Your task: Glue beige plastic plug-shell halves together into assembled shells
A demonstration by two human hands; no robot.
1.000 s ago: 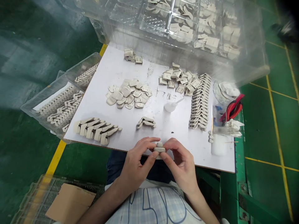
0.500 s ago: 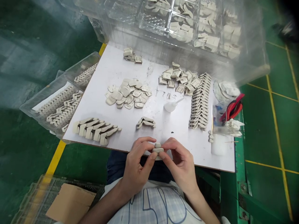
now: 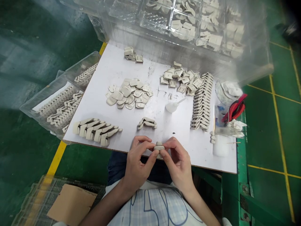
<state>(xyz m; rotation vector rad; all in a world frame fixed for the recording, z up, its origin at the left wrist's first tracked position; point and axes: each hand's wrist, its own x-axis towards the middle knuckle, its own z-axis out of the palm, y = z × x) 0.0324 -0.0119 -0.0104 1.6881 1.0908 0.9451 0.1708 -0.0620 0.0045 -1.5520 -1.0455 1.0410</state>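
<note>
My left hand (image 3: 137, 163) and my right hand (image 3: 177, 163) meet over the near edge of the white board (image 3: 113, 67). Both pinch one small beige plastic part (image 3: 159, 147) between thumbs and fingertips. Just beyond it lies a short group of joined beige pieces (image 3: 147, 123). A loose heap of flat beige caps (image 3: 129, 93) sits mid-board. A heap of squarer beige pieces (image 3: 181, 79) lies farther right, beside a long stacked row of parts (image 3: 201, 102). A small white squeeze bottle (image 3: 172, 106) lies on its side in the middle.
A fanned row of assembled parts (image 3: 95, 129) lies at the board's near left. Clear trays (image 3: 58, 102) with rows of parts stand left. A clear compartment box (image 3: 188, 25) stands behind. Red-handled pliers (image 3: 234, 108) sit in a clear holder right, above a white cylinder (image 3: 220, 146). Cardboard (image 3: 70, 204) lies below.
Both hands have drawn slightly closer together and a little up toward the board, still pinching the same small part. Nothing on the board has moved.
</note>
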